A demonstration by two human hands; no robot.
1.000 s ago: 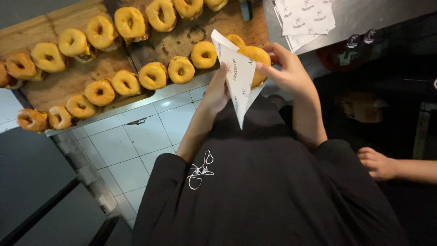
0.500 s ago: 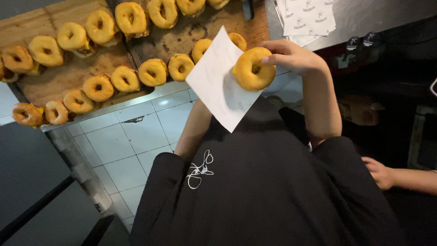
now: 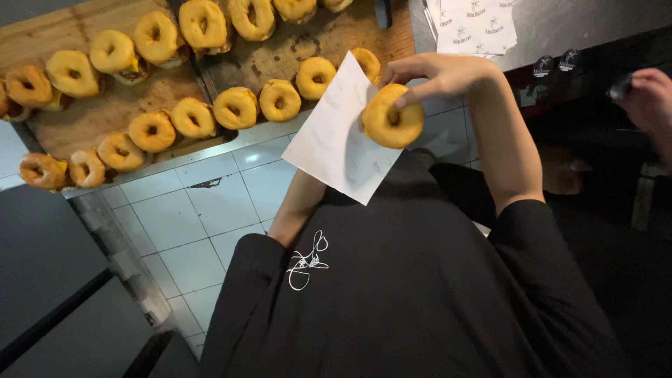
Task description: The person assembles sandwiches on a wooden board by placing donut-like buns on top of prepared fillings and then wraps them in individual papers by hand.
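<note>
At about 9 o'clock two wooden boards [image 3: 105,112] lie on a metal surface [image 3: 231,143], carrying rows of ring-shaped golden bagels [image 3: 192,117]; the rows run off the frame at the left and top edges, so their full count cannot be made out. Below the surface edge, white wall tiles [image 3: 203,210] show open room down toward 7 o'clock.

Near the centre a white paper sheet [image 3: 336,140] is held up, tilted, one corner pointing down at the person's black shirt [image 3: 406,294]. The left hand is hidden behind this sheet; only the forearm [image 3: 297,206] shows beneath it, so how its fingers stand cannot be told, though the sheet seems to rest on it.

Just right of centre, at about 1 o'clock, the right hand [image 3: 437,73] pinches a single bagel [image 3: 392,117] between thumb and fingers [image 3: 413,94], the bagel overlapping the sheet's right edge.

At 12 to 1 o'clock a stack of printed paper sheets [image 3: 476,28] lies cut off by the top edge. At 3 o'clock another person's hand [image 3: 647,98] enters, partly cropped, holding a small dark thing too blurred to tell
</note>
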